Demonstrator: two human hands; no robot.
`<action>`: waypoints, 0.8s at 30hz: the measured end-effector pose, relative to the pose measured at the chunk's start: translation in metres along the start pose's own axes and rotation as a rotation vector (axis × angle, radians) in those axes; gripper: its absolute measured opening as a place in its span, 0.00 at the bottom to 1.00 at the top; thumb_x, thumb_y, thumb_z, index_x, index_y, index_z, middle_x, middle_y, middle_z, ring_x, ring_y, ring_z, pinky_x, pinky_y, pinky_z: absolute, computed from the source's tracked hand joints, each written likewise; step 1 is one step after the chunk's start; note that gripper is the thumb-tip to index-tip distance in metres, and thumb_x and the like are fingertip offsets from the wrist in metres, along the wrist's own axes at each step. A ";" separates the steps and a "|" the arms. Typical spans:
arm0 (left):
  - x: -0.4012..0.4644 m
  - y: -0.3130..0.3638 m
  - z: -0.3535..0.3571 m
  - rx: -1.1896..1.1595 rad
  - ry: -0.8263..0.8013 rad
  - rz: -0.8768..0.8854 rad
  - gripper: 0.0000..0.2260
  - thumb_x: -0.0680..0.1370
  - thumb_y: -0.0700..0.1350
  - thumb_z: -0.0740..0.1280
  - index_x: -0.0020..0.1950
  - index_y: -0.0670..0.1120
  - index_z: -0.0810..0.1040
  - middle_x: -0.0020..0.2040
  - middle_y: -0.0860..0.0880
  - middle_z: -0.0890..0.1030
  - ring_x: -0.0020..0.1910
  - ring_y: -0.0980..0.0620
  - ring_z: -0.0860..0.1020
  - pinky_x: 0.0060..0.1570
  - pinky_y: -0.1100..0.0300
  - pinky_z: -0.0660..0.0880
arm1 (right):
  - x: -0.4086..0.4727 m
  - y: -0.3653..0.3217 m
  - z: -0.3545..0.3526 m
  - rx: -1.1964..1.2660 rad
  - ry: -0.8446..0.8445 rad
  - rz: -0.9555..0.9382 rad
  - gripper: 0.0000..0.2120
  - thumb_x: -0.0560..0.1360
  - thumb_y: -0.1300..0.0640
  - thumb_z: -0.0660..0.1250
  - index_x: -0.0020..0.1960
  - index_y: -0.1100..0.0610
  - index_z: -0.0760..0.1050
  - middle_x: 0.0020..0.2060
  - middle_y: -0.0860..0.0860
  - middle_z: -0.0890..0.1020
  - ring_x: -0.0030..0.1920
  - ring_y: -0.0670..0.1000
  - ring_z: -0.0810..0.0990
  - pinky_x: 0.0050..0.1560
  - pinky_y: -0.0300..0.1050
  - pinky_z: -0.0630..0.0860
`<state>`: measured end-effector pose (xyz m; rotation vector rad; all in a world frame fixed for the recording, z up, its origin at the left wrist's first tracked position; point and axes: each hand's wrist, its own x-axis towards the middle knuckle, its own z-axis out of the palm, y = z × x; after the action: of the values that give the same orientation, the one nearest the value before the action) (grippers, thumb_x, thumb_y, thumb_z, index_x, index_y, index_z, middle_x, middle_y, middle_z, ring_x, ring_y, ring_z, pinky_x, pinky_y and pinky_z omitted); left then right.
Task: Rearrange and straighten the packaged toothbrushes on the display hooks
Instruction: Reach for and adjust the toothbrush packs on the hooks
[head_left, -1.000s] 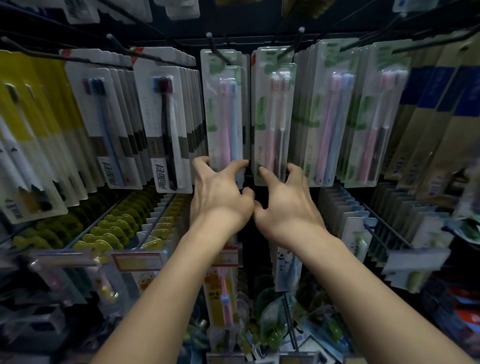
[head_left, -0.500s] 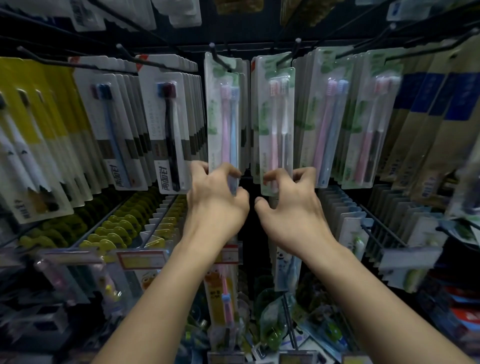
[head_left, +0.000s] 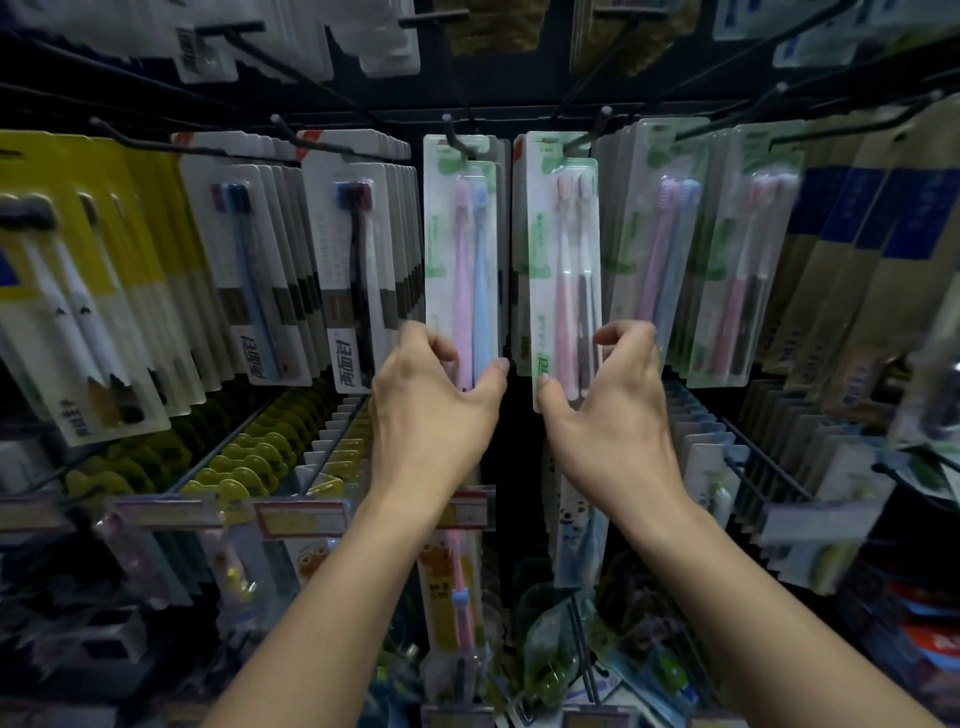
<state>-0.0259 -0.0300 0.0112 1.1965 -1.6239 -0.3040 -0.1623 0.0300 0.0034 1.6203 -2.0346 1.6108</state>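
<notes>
Two toothbrush packs (head_left: 462, 260), two hands (head_left: 434, 410)

It was a shop's toothbrush aisle: rows of carded toothbrush packs (head_left: 462, 260) hung from black display hooks (head_left: 457, 137) on a rack, with price tags (head_left: 301, 519) clipped at the hook ends below.
</notes>
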 end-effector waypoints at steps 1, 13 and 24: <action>0.000 0.000 0.000 -0.005 0.005 -0.002 0.18 0.75 0.61 0.75 0.51 0.53 0.70 0.45 0.56 0.74 0.43 0.63 0.73 0.41 0.58 0.73 | 0.000 0.001 0.000 0.003 0.007 0.006 0.23 0.79 0.49 0.71 0.65 0.51 0.60 0.60 0.48 0.67 0.54 0.45 0.68 0.53 0.40 0.67; -0.002 0.000 -0.001 -0.043 0.013 -0.027 0.17 0.76 0.57 0.74 0.53 0.51 0.70 0.45 0.57 0.73 0.44 0.63 0.73 0.44 0.55 0.74 | 0.003 0.008 0.001 0.013 0.075 0.015 0.23 0.80 0.49 0.70 0.69 0.53 0.64 0.61 0.48 0.71 0.59 0.46 0.72 0.57 0.41 0.69; -0.010 0.001 -0.005 -0.044 0.002 -0.065 0.16 0.76 0.56 0.74 0.52 0.52 0.68 0.46 0.55 0.73 0.44 0.60 0.72 0.41 0.57 0.69 | -0.001 0.011 -0.001 0.003 0.071 0.012 0.21 0.79 0.50 0.71 0.66 0.52 0.64 0.59 0.49 0.73 0.58 0.48 0.74 0.57 0.44 0.73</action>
<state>-0.0230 -0.0196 0.0077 1.2166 -1.5713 -0.3781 -0.1702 0.0306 -0.0038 1.5317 -2.0123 1.6513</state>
